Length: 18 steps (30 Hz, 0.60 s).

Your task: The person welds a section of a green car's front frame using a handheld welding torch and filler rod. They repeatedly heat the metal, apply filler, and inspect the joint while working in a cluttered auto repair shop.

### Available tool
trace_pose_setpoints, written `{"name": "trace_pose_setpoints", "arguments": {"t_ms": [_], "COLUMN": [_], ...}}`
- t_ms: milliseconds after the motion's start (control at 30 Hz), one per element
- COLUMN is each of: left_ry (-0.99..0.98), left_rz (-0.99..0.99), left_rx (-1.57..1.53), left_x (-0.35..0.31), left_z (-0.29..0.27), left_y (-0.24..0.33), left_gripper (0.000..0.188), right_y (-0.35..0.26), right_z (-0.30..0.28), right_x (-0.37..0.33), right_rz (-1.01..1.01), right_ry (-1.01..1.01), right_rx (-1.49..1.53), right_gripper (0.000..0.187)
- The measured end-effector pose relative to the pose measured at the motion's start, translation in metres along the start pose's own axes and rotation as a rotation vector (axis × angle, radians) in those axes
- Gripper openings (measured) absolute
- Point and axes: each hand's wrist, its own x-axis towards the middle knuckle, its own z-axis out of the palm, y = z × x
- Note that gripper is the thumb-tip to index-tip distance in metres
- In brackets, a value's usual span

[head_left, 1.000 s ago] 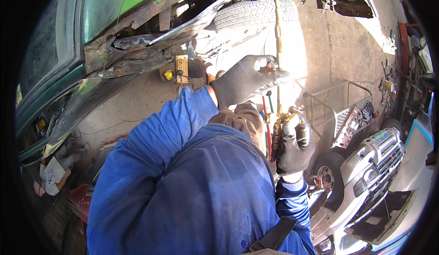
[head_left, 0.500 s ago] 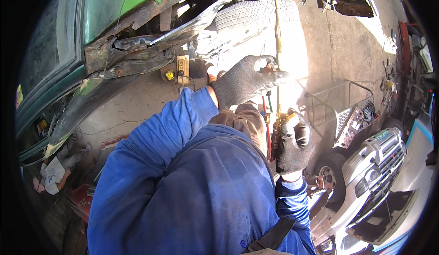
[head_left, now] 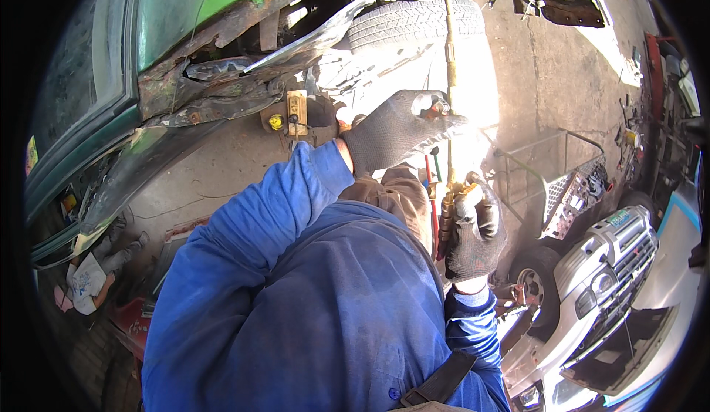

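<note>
A long brass cutting torch [head_left: 450, 49] runs upright through the middle, its bent head at the top beside a tyre [head_left: 414, 24]. My right hand [head_left: 479, 238], in a dark grey glove, is closed on the torch's lower end, its thumb and fingers around a brass knob. A red hose [head_left: 435, 220] and a green one show just left of that handle. Higher up, my gloved left hand [head_left: 392, 131] reaches across to the tube with its fingers curled. A small dark and reddish thing shows among them; its kind cannot be made out. Glare hides part of the tube.
A rusty, cut-open car body [head_left: 170, 94] with green panels fills the upper left. Right of me stand a metal frame cart [head_left: 551, 190] and a silver vehicle front [head_left: 606, 279]. At the far left a person [head_left: 92, 279] is low near the floor.
</note>
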Motion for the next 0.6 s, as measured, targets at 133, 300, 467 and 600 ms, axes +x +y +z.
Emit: {"name": "trace_pose_setpoints", "arguments": {"t_ms": [133,300,467,600], "left_ry": [-0.014,-0.004,-0.035,-0.039], "left_rz": [-0.031,-0.034,-0.014,-0.105], "left_rx": [-0.004,0.009,0.121,-0.026], "left_x": [0.0,0.0,0.0,-0.011], "left_z": [-0.002,-0.003,-0.006,-0.008], "left_y": [0.001,0.002,0.007,0.018], "left_gripper": [0.036,0.033,0.029,0.027], "right_y": [0.0,-0.003,-0.007,-0.003], "right_z": [0.001,0.004,0.006,0.005], "right_x": [0.001,0.002,0.001,-0.006], "right_rz": [-0.015,-0.032,0.017,0.104], "right_ry": [-0.01,-0.014,0.008,-0.004], "right_rx": [-0.046,-0.058,-0.012,0.064], "right_gripper": [0.04,0.04,0.037,0.036]}}
